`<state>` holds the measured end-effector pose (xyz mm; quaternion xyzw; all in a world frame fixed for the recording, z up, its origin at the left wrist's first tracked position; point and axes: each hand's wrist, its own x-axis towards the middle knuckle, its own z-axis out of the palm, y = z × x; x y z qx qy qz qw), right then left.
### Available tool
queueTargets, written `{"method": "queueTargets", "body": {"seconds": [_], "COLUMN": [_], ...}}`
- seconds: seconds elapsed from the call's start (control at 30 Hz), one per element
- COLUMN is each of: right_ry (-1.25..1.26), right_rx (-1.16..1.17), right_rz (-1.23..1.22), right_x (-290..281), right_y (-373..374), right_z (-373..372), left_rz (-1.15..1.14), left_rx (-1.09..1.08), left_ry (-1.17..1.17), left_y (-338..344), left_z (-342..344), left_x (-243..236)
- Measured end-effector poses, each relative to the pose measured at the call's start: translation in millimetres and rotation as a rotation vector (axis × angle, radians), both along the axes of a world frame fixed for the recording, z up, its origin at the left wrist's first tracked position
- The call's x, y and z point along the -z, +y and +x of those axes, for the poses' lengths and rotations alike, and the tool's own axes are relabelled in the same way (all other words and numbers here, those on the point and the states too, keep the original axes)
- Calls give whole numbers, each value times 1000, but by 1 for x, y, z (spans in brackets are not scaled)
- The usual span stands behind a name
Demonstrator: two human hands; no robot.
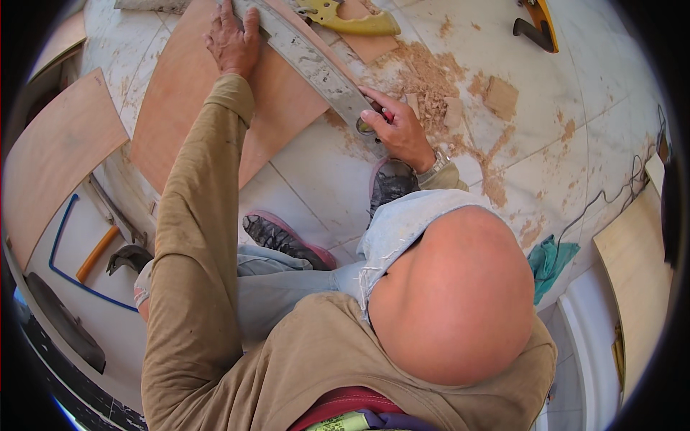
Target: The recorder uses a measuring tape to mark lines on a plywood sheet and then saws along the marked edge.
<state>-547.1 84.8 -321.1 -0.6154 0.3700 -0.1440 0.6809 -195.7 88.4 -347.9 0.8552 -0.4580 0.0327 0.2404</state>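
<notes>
A reddish-brown plywood panel (183, 93) lies on the tiled floor, with a long, scuffed metal spirit level (309, 61) laid across it at a slant. My left hand (233, 39) rests on the panel near the level's far end, fingers stretched and the thumb against the level; its fingertips run to the picture's edge. At the level's near end, beside its round greenish vial (365, 126), is my right hand (399, 129), wearing a metal watch. Its thumb and index finger close around a small red-and-black object (388, 115), mostly hidden by the hand.
A yellow-handled saw (359, 20) lies beyond the level, by sawdust (431, 79) and a wood offcut (501, 98). Another yellow-framed tool (540, 25) is far right. An orange-handled tool (97, 253) and a plywood sheet (65, 165) are left. A teal cloth (552, 262) and cable (600, 194) are right.
</notes>
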Motion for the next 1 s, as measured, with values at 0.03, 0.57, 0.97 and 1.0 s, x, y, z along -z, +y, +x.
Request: {"method": "queueTargets", "body": {"seconds": [0.03, 0.57, 0.97, 1.0], "right_ry": [33, -86, -77, -70], "right_rx": [-20, 26, 25, 19], "right_rz": [23, -209, -244, -236], "right_x": [1, 4, -1, -1], "right_y": [0, 2, 1, 1], "right_z": [1, 5, 5, 5], "left_rz": [0, 65, 85, 89], "left_rx": [-2, -23, -26, -26], "left_ry": [-2, 128, 127, 129], "left_y": [0, -1, -1, -1], "left_z": [0, -6, -6, -6], "left_x": [1, -13, -12, -12]}}
